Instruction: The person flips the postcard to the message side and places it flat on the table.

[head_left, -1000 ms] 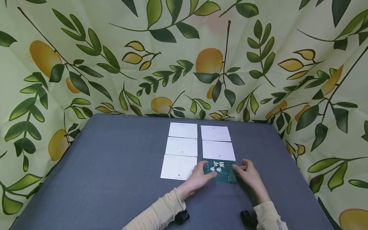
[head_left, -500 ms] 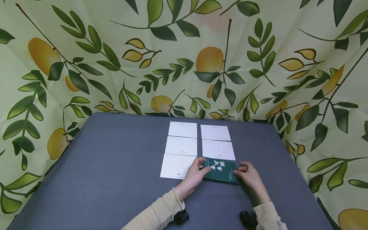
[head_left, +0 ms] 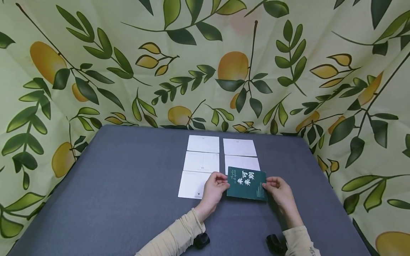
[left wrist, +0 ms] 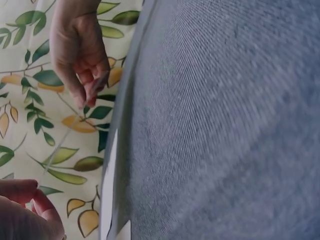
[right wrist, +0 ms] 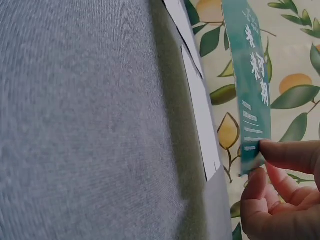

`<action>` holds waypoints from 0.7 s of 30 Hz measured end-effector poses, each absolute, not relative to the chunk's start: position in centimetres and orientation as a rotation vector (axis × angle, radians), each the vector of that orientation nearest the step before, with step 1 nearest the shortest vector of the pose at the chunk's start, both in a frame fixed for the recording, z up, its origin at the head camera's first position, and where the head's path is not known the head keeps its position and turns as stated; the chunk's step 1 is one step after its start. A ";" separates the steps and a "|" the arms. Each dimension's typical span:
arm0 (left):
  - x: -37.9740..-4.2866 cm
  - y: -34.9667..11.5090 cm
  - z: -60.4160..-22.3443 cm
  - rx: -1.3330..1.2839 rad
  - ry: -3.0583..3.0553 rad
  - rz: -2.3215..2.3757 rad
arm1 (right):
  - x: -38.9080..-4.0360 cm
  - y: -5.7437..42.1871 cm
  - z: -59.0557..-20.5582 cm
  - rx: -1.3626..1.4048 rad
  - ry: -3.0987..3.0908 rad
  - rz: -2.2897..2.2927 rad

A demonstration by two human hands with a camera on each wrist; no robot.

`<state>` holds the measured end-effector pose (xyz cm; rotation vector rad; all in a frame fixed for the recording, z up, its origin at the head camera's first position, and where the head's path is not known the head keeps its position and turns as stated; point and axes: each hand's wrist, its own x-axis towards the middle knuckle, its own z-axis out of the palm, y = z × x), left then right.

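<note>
A green postcard (head_left: 246,184) with white lettering is held up off the table between both hands, its printed side showing in the head view. My left hand (head_left: 215,188) pinches its left edge between thumb and fingers. At the opposite edge my right hand (head_left: 282,193) pinches it the same way. In the right wrist view the card (right wrist: 250,75) stands tilted, thumb on the lettered face. From the left wrist view it appears as a thin line edge-on between the left hand (left wrist: 30,212) and the right hand (left wrist: 82,55).
White cards lie face-down in two columns on the grey cloth-covered table (head_left: 128,192): a left column with a near card (head_left: 192,183), and a right column with a far card (head_left: 240,147) and a partly covered one (head_left: 242,162). A leaf-patterned curtain (head_left: 198,53) hangs behind.
The green postcard, lying flat in the right column a second ago, has been lifted and tilted up. My left hand has shifted to its left edge; both hands now pinch it.
</note>
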<state>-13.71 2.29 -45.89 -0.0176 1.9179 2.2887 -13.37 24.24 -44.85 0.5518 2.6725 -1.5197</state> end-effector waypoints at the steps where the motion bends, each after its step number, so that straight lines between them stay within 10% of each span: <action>1: -13.8 2.3 -45.9 -0.026 1.917 2.294 | -13.4 24.2 -44.9 0.562 2.671 -1.535; 21: -14.8 1.9 -46.3 -0.054 2.015 2.292 | -14.6 24.9 -47.6 0.662 2.672 -2.031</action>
